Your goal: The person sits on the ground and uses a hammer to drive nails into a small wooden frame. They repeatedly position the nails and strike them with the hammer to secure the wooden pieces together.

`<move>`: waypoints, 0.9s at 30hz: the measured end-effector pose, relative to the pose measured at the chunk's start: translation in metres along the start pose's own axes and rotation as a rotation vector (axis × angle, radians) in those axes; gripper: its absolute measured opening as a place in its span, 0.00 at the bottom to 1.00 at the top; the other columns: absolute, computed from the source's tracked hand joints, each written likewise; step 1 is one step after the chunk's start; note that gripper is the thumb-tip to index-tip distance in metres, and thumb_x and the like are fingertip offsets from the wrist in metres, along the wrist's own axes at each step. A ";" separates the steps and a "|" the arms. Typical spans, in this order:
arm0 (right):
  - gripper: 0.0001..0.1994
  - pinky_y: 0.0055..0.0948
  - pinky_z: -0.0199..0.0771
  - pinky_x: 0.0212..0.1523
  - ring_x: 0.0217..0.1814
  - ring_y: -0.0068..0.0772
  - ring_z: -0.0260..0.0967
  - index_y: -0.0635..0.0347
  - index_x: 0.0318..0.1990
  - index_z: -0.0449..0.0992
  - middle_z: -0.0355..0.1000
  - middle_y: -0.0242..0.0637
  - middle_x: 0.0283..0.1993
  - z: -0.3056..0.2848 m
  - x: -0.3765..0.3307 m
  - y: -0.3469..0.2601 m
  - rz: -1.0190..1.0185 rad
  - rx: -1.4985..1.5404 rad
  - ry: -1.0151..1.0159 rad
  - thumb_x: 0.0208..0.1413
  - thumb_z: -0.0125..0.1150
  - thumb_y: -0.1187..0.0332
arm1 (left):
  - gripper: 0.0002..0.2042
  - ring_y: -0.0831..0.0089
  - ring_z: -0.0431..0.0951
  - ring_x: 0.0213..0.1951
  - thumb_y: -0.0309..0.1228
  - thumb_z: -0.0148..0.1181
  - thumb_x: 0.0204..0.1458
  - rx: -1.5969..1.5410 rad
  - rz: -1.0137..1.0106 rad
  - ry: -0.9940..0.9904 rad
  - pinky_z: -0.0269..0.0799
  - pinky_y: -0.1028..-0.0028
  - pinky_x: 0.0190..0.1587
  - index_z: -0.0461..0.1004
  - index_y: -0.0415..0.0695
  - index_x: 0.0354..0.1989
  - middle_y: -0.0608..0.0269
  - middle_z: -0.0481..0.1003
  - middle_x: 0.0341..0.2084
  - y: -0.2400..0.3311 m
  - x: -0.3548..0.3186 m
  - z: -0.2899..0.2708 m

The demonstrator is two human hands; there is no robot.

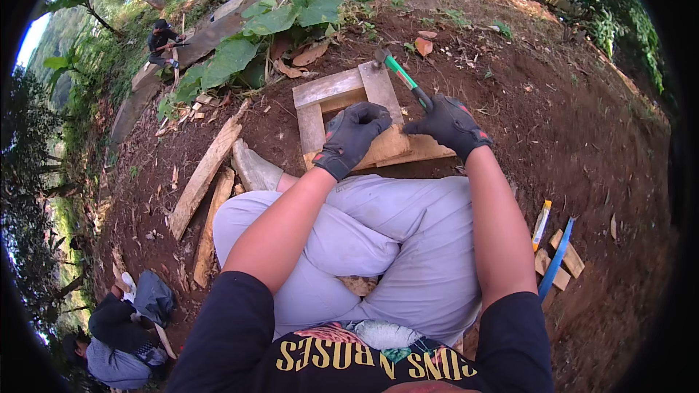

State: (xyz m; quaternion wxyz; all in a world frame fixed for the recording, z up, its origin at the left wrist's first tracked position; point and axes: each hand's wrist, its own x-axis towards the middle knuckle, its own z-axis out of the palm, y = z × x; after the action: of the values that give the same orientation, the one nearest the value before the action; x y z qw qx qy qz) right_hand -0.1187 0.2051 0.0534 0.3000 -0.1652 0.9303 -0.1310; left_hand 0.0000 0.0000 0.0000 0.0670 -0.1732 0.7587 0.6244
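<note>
Brown soil [553, 131] lies beneath the right hand [450, 126], curled around a hammer [403, 76].

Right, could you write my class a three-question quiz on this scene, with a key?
1. Which hand grips the hammer with the green-and-black handle?
2. True or false: the long, thin blue strip lies to the right of the person's light grey trousers.
3. The rectangular frame of wooden boards lies on: A) a bench; B) brown soil; C) a concrete slab.

Key: 1. The dark-gloved right hand. 2. True. 3. B.
</note>
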 end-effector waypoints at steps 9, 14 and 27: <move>0.32 0.36 0.78 0.29 0.25 0.30 0.77 0.62 0.39 0.77 0.77 0.37 0.29 -0.017 -0.006 -0.004 0.136 0.198 0.049 0.46 0.83 0.42 | 0.09 0.82 0.79 0.43 0.36 0.73 0.62 -0.072 0.073 0.046 0.77 0.73 0.51 0.85 0.45 0.43 0.70 0.84 0.38 -0.015 0.000 0.022; 0.31 0.35 0.76 0.28 0.25 0.28 0.76 0.60 0.39 0.76 0.76 0.36 0.28 -0.018 -0.009 -0.008 0.157 0.214 0.078 0.47 0.83 0.42 | 0.10 0.81 0.80 0.42 0.37 0.73 0.62 -0.033 0.101 0.064 0.77 0.72 0.51 0.84 0.44 0.42 0.70 0.84 0.37 -0.024 0.001 0.020; 0.29 0.39 0.76 0.27 0.23 0.32 0.77 0.61 0.29 0.76 0.76 0.38 0.24 -0.014 -0.009 -0.005 0.147 0.224 0.096 0.48 0.80 0.41 | 0.12 0.79 0.80 0.43 0.37 0.71 0.63 0.023 0.070 0.001 0.78 0.71 0.51 0.83 0.40 0.43 0.64 0.85 0.38 -0.010 0.000 0.015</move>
State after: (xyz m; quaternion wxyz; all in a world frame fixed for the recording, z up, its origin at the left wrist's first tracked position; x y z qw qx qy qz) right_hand -0.1189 0.2059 0.0715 0.2807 -0.0555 0.9327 -0.2196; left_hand 0.0023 0.0129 -0.0125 0.0466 -0.1461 0.7715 0.6175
